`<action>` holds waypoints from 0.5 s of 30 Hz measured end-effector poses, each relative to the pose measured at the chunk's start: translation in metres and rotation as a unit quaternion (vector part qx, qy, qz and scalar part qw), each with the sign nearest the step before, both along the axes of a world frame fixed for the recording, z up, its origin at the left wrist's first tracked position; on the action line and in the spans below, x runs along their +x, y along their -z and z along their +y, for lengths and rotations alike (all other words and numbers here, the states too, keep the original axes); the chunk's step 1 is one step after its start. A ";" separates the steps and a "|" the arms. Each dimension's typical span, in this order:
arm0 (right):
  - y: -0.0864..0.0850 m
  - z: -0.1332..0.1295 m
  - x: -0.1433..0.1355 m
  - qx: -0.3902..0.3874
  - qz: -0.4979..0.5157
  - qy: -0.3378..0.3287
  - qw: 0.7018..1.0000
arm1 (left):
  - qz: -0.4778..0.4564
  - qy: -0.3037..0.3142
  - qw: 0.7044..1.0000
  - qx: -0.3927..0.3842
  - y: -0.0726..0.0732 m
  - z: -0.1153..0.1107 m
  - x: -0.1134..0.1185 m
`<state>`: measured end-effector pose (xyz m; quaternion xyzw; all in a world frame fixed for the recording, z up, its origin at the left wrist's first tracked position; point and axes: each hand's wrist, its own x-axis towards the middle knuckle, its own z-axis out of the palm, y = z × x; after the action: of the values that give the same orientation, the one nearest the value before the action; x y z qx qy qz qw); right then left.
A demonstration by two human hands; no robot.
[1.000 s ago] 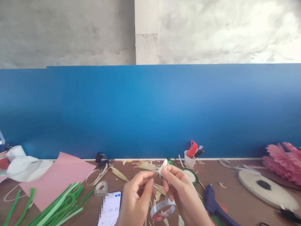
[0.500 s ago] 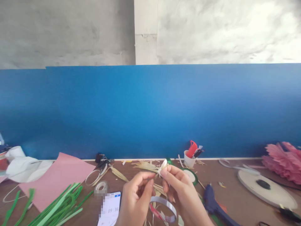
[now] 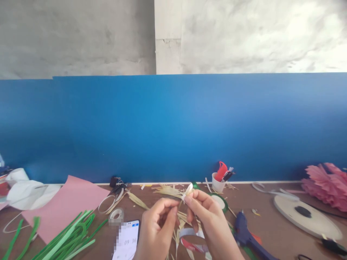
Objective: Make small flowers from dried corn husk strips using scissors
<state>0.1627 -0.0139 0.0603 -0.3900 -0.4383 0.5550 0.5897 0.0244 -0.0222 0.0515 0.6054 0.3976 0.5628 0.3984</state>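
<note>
Between finger and thumb, my right hand (image 3: 208, 213) pinches a small whitish piece (image 3: 189, 189) with a rounded tip, pointing up. My left hand (image 3: 161, 224) is closed in a pinch just to its left; a thin strand seems to run from its fingertips toward the piece, but what it grips is too small to make out. A white and red ring of tape (image 3: 193, 240) is below my right hand, partly hidden by it. Pale dry husk strips (image 3: 169, 190) lie behind and beneath both hands.
Green pipe cleaners (image 3: 67, 234), pink paper (image 3: 70, 206) and a phone (image 3: 127, 240) are on the left. A cup (image 3: 218, 183) of tools stands at the back. To the right are a blue glue gun (image 3: 248, 234), a pale oval board (image 3: 306, 216) and pink paper ruffles (image 3: 325, 186).
The tape ring has shifted a little to the right and turned. Both hands stay nearly where they were, with the whitish piece still in my right fingers.
</note>
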 end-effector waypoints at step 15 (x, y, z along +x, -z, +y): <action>-0.007 -0.007 -0.004 -0.015 -0.064 0.015 0.998 | -0.003 0.012 1.000 0.001 0.002 0.001 0.000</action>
<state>0.1589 -0.0208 0.0670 -0.4402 -0.4613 0.5264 0.5625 0.0243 -0.0213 0.0498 0.6087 0.3888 0.5602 0.4056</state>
